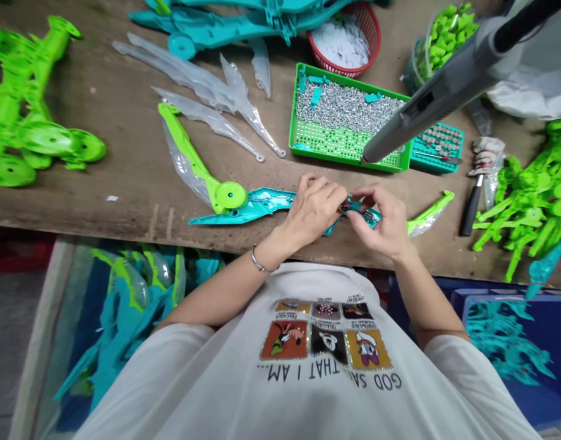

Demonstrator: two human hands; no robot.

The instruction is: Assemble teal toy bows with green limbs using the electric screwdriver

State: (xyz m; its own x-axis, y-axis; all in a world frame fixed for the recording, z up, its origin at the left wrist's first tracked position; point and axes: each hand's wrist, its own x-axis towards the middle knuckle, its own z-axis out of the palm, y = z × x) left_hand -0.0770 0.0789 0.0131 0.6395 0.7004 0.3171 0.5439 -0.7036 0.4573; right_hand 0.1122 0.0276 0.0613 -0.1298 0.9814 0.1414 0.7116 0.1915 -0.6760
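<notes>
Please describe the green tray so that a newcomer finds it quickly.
On the brown workbench, just beyond the left hand, sits a rectangular green tray. Small silver screws partly cover its perforated floor, unlike the red basket of white scraps behind it or the smaller teal tray beside it.

The person's left forearm (216,284) and right forearm (429,290) angle forward and inward, bent at the elbows. The left hand (315,205) is turned back upward, knuckles bent, fingers curled down with their tips partly hidden. The right hand (384,217) faces it, thumb stretched toward the left, index finger arched, both hands' fingertips close together
</notes>
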